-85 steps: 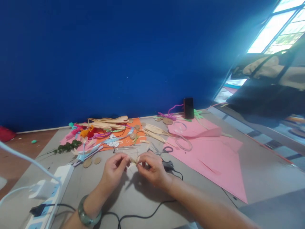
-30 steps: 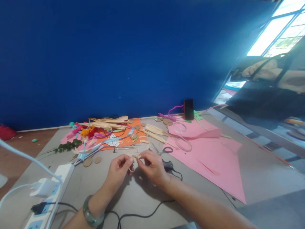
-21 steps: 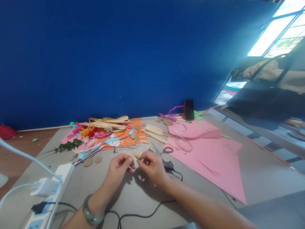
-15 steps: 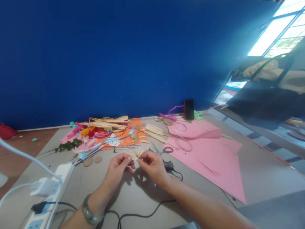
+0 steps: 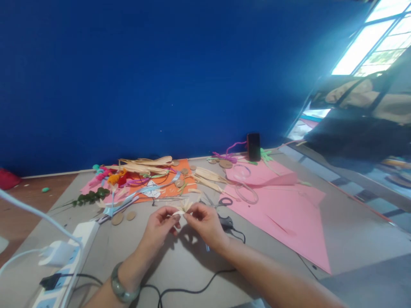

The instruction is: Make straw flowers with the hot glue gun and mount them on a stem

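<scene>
Between my two hands is a small fanned piece of pale raffia (image 5: 185, 206), its strips spreading upward. My right hand (image 5: 207, 224) pinches its base with thumb and fingers. My left hand (image 5: 158, 226), with a green bangle (image 5: 120, 284) on the wrist, pinches a pale strip at the left side of the same piece. Just beyond my right hand lie scissors (image 5: 226, 201), partly hidden. A black glue gun (image 5: 225, 222) with a cord rests beside the right hand, its front part covered by that hand.
Raffia bundles (image 5: 147, 164) and pipe cleaners lie on orange paper (image 5: 181, 167) at the back. Pink sheets (image 5: 289, 214) cover the right side, near a phone (image 5: 253, 146). A power strip (image 5: 85, 233) with plugs stands front left. A black cable (image 5: 192, 291) crosses the near tabletop.
A pale strip now shows as a small curve between my left fingertips and the raffia piece. Both hands stay in almost the same place; the view has shifted slightly.
</scene>
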A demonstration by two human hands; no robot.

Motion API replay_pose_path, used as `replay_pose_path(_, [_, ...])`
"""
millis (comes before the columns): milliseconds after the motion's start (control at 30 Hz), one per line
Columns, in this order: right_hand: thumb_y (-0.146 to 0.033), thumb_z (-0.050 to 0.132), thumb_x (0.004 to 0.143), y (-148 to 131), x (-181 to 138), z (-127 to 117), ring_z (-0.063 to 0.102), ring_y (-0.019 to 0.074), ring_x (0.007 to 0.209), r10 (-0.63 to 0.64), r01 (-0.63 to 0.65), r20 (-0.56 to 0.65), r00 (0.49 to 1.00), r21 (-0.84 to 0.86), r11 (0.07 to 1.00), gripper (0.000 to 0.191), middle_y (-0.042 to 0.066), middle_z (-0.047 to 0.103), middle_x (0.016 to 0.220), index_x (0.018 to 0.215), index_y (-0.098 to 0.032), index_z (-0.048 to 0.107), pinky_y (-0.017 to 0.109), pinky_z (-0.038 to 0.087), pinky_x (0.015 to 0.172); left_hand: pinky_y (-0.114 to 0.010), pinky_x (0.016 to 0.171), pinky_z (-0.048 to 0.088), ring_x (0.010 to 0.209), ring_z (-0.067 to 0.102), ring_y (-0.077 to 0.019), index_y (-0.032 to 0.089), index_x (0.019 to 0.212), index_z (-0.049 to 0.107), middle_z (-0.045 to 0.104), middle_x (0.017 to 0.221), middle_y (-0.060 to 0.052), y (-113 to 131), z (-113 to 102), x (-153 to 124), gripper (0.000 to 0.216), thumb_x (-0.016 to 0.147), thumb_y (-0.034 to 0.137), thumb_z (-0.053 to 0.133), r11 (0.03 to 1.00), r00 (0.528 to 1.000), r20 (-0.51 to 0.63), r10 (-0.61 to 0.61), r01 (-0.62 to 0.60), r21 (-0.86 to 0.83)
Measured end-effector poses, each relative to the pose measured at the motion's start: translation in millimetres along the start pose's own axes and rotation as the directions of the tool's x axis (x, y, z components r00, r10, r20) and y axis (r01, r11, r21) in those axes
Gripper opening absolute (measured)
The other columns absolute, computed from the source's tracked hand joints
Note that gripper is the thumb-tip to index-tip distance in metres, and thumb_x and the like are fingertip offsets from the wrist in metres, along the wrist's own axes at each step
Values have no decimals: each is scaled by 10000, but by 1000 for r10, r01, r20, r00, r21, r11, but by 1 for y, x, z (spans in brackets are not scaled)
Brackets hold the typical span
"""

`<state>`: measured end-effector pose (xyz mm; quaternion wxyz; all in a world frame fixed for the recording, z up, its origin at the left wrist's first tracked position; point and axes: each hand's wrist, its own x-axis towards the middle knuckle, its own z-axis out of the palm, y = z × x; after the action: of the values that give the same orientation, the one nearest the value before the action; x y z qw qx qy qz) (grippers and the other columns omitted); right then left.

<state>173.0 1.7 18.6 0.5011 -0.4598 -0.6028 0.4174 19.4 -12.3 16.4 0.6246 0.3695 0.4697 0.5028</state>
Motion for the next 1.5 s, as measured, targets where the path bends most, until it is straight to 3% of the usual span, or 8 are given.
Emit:
replay_pose_path(267, [-268,657,763,-5,-3,0,563,121,602,20,-34,151,988,90,995,124,4,630,648,702,-162,636,231,460,577,-195,476,438,504,537,-98,155,772,636,604,573,22,2,0,-3,301,587,304,820,999,998,25,49,-49,-14])
replay_pose_path(733, [-279,673,762,0,-4,0,555,113,589,-4,-7,125,992,90,996,131,-1,626,666,739,-172,600,225,446,546,-192,417,396,440,465,-76,144,723,622,563,555,24,3,-3,0,253,670,347,763,999,992,130,-7,13,-46])
replay_pose_path(1133, [-244,645,766,-7,-6,-1,554,100,556,-48,46,140,989,15,999,89,16,666,671,755,-156,640,206,433,506,-177,431,388,458,486,-78,140,686,617,565,551,13,5,-2,0,222,672,309,759,997,994,111,-17,25,-70])
replay_pose_path(1500, [-198,619,785,-8,-8,-3,490,96,498,-153,161,62,986,-163,973,114,-2,628,584,684,-163,659,211,387,486,-214,457,434,453,483,-89,158,653,663,537,539,29,1,2,-4,171,662,301,758,991,992,44,116,-119,68])
